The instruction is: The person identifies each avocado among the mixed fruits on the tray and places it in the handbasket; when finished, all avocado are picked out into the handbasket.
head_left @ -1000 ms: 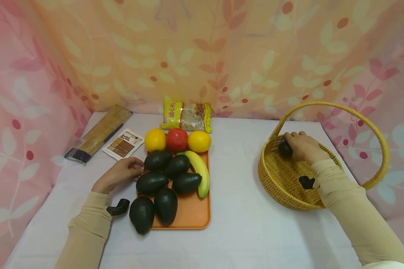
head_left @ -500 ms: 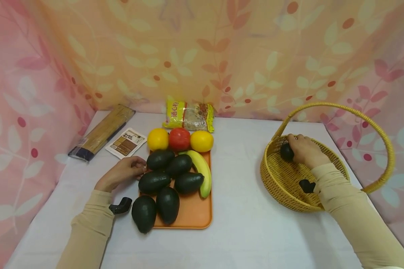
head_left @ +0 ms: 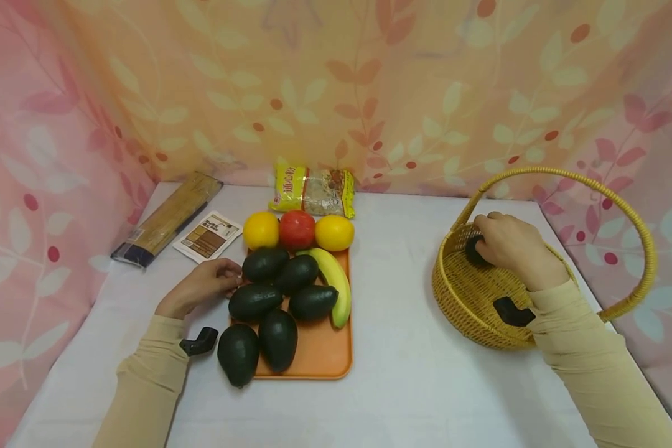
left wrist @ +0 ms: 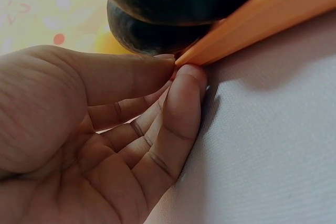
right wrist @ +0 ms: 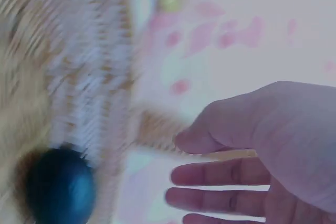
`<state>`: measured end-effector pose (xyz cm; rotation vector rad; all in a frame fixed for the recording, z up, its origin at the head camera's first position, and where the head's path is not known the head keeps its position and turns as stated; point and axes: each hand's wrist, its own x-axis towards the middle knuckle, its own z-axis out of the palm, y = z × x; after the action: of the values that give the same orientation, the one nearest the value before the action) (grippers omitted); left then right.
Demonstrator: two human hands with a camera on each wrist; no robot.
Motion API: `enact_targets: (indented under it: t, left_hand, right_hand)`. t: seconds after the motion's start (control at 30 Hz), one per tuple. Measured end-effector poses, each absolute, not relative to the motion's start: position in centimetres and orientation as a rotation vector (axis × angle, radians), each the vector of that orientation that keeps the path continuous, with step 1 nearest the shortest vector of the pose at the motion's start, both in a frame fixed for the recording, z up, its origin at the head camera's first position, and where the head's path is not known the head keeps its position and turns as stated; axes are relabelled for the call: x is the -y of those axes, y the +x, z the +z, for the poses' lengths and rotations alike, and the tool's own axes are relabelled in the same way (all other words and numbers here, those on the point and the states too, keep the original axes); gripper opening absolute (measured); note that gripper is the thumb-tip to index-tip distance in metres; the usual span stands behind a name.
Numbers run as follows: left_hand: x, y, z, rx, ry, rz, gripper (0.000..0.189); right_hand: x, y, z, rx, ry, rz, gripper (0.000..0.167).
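My left hand pinches the left rim of an orange tray; the left wrist view shows thumb and fingertip meeting on the tray edge. On the tray lie several dark avocados, a banana, a round red fruit and two yellow fruits. One avocado overhangs the near left corner. At right, a single avocado rests inside a wicker basket. Above it is my right hand, its fingers apart from the avocado in the right wrist view.
The basket's tall handle arches over its right side. Behind the tray lies a yellow pasta packet. A white-and-brown pouch and a long pack of noodles lie at the back left. A patterned curtain encloses the table.
My right hand has let go of the avocado in the basket and lifted slightly from it. The left hand stays at the tray's edge.
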<state>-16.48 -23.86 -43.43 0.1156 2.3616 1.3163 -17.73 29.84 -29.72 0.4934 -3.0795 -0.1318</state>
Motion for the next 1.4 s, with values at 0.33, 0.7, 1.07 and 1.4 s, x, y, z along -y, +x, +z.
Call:
enact_targets:
  t: [0.33, 0.7, 1.07, 1.4]
  left_hand:
    - [23.9, -16.6, -43.5, -2.35, 0.114, 1.33, 0.04]
    - [23.7, -16.6, -43.6, -2.362, 0.118, 1.329, 0.038]
    - [23.6, -16.2, -43.7, -2.372, 0.122, 1.333, 0.038]
    - [23.7, -16.3, -43.6, -2.378, 0.129, 1.35, 0.038]
  right_hand:
    - [-19.6, -12.8, -30.4, 2.335, 0.888, 0.119, 0.016]
    - [-10.5, -8.5, -35.5, 2.351, 1.261, 0.104, 0.039]
    - [-6.1, -6.0, -39.5, 2.326, 1.594, -0.117, 0.047]
    - [-5.6, -6.1, -40.2, 2.27, 1.581, -0.166, 0.035]
